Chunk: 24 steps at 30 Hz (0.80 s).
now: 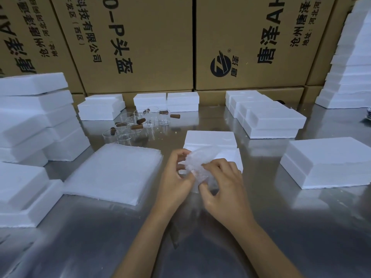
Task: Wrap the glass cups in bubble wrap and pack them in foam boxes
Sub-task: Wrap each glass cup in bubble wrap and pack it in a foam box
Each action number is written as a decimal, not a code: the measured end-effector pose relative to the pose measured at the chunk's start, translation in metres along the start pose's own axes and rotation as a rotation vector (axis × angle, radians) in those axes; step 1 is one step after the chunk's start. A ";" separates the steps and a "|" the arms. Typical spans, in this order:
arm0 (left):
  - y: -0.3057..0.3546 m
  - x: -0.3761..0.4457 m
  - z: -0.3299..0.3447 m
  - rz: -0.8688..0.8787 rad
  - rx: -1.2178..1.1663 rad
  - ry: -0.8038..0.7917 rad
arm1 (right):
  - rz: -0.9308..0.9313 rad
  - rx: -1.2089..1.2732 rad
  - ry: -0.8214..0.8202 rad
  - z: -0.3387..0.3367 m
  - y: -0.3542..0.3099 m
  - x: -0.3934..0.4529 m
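Note:
Both hands hold a bundle of bubble wrap (197,160) over the steel table, just in front of an open foam box (210,138). My left hand (176,175) grips the bundle's left side and my right hand (222,181) pinches its right side from below. Whatever the wrap encloses is hidden. A stack of bubble wrap sheets (114,173) lies to the left of my hands. Several glass cups with brown wooden handles (138,122) stand in a cluster at the table's middle back.
Stacks of white foam boxes stand at the left (34,117), at the back (166,101), at the right (267,117) and at the near right (329,163). Large printed cardboard cartons (140,43) wall off the back of the steel table (100,237).

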<state>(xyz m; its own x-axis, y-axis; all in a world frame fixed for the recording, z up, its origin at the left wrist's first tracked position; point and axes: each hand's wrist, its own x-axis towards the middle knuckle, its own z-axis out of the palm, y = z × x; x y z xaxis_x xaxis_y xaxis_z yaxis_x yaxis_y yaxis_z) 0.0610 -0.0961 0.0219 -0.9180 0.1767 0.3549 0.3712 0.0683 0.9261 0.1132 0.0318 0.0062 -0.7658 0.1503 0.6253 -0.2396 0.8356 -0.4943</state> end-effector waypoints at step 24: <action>-0.018 -0.003 0.001 0.189 0.424 0.043 | -0.039 -0.061 -0.090 0.000 -0.007 -0.002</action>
<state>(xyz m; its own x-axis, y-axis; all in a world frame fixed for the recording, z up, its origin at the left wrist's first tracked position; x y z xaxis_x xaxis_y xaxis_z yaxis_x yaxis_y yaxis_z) 0.0568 -0.0965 0.0038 -0.8306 0.1841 0.5256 0.5482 0.4361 0.7136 0.1165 0.0255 0.0082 -0.8075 0.0713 0.5855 -0.2359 0.8708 -0.4313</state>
